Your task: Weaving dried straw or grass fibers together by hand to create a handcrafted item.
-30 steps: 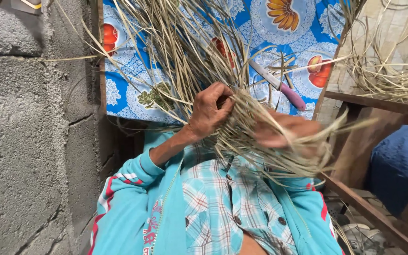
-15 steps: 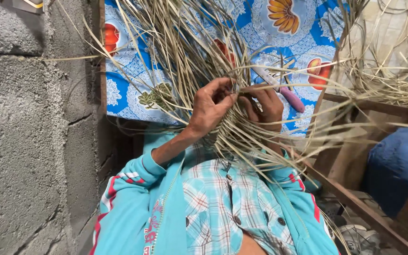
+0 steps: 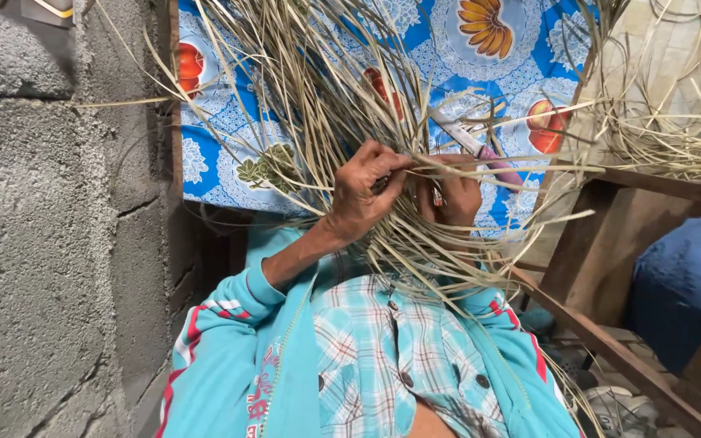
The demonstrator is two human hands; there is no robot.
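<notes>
1. In the head view, a thick bundle of pale dried strips (image 3: 342, 105) was seen fanned out over a blue flowered cloth (image 3: 440, 40), with the loose ends spread toward the top and both sides of the picture.
2. The left hand (image 3: 364, 195) was closed on the bundle near its middle, and several strips were pinched between thumb and fingers.
3. The right hand (image 3: 450, 193) was held just beside the left, touching it or nearly so, and was curled around strips of the same bundle; much of it was hidden by strips crossing in front.
4. A knife with a pink handle (image 3: 480, 150) was seen just above the right hand, among the strips; whether it was held or merely lying there could not be told.
5. Both arms were covered by turquoise jacket sleeves (image 3: 229, 324) with red and white stripes, and a checked shirt (image 3: 391, 357) was shown between them.
6. A rough concrete block wall (image 3: 42, 243) was seen at the left.
7. A wooden frame (image 3: 610, 243) was seen at the right, with more dried strips piled on top of it and a blue bundle of fabric (image 3: 683, 284) beneath it.
</notes>
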